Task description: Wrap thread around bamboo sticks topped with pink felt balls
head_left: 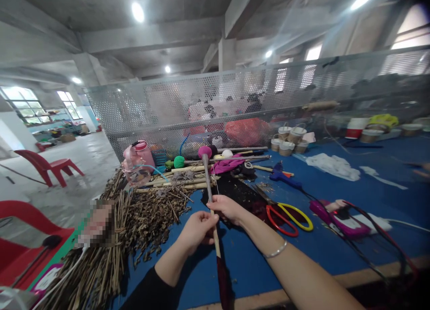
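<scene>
Upright over the blue table (255,278) stands a thin stick (207,180), grey along its upper length and pale wood lower down. A magenta ball (204,152) shows at its top, and dark red cloth (223,274) covers the lower end. My left hand (197,233) is closed on the pale part with thumb and fingers. Just above it, my right hand (225,208) pinches the stick near where the grey part ends. Scissors (281,215) with red and yellow handles lie right of my right hand. A black cloth (231,191) with scraps lies behind it.
Bundled dry stalks (101,260) and curled brown pieces (151,220) cover the left side. Behind are a green ball (179,161), a pink bottle (144,155) and a mesh panel (161,108). A blue glue gun (285,180), cups (286,148) and a purple cabled item (349,227) lie right.
</scene>
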`<state>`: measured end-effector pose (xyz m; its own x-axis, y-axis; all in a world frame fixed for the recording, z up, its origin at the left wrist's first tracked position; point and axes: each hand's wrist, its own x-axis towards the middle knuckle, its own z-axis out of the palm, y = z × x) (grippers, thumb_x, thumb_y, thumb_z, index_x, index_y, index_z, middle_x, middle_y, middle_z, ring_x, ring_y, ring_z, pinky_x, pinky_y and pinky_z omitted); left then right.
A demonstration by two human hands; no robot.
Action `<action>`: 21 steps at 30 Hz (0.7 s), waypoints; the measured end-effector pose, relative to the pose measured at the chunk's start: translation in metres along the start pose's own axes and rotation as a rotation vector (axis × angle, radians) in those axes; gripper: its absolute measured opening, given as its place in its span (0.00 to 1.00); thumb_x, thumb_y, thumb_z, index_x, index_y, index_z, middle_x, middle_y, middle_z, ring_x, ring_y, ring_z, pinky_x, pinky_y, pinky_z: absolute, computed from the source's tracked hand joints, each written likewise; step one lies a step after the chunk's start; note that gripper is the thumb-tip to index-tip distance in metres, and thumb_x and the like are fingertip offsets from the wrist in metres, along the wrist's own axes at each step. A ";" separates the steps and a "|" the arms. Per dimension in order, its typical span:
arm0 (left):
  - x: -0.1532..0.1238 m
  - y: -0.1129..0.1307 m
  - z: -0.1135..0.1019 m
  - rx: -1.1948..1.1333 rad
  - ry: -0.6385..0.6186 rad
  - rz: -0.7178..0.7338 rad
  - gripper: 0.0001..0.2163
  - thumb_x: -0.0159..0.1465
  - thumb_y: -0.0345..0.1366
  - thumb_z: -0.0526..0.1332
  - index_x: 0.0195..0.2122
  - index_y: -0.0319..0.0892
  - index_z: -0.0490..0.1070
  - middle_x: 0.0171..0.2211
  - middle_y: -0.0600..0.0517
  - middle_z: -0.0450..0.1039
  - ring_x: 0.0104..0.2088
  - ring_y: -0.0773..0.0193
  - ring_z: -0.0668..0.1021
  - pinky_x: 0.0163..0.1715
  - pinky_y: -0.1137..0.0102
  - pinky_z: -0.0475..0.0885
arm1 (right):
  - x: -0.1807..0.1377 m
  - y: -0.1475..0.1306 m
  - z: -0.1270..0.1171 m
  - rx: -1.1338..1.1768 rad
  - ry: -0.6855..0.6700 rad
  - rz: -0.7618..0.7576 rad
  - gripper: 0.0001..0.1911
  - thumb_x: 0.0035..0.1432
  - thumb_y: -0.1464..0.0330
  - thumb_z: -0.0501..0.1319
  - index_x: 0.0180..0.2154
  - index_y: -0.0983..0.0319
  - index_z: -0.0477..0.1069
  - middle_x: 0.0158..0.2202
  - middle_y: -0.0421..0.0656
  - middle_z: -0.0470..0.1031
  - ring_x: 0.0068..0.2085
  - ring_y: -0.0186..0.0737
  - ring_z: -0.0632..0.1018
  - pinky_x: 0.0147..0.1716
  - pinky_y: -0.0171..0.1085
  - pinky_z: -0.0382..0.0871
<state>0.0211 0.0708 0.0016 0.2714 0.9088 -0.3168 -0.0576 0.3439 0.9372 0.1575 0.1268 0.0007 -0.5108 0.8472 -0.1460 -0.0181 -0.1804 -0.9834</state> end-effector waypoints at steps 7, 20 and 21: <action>0.000 0.002 0.000 0.047 -0.021 0.077 0.15 0.45 0.40 0.68 0.25 0.38 0.64 0.17 0.56 0.67 0.16 0.72 0.70 0.19 0.75 0.66 | 0.004 0.004 -0.010 0.032 -0.080 0.027 0.16 0.46 0.59 0.63 0.27 0.62 0.59 0.10 0.27 0.52 0.11 0.22 0.48 0.09 0.28 0.36; -0.001 0.001 -0.006 0.025 -0.109 0.037 0.15 0.48 0.42 0.67 0.25 0.36 0.66 0.20 0.52 0.69 0.19 0.69 0.73 0.17 0.76 0.66 | 0.006 0.011 -0.009 0.059 -0.144 -0.010 0.18 0.45 0.59 0.64 0.29 0.62 0.59 0.12 0.28 0.55 0.11 0.21 0.50 0.10 0.27 0.38; -0.001 0.001 -0.006 0.020 -0.119 0.044 0.15 0.48 0.41 0.67 0.26 0.36 0.66 0.20 0.51 0.70 0.19 0.69 0.74 0.18 0.76 0.67 | 0.005 0.010 -0.010 0.063 -0.148 -0.025 0.18 0.45 0.59 0.64 0.29 0.63 0.60 0.12 0.28 0.55 0.11 0.22 0.50 0.10 0.27 0.38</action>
<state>0.0153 0.0714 0.0017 0.3811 0.8881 -0.2568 -0.0533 0.2985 0.9529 0.1631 0.1345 -0.0113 -0.6304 0.7699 -0.0994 -0.0840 -0.1949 -0.9772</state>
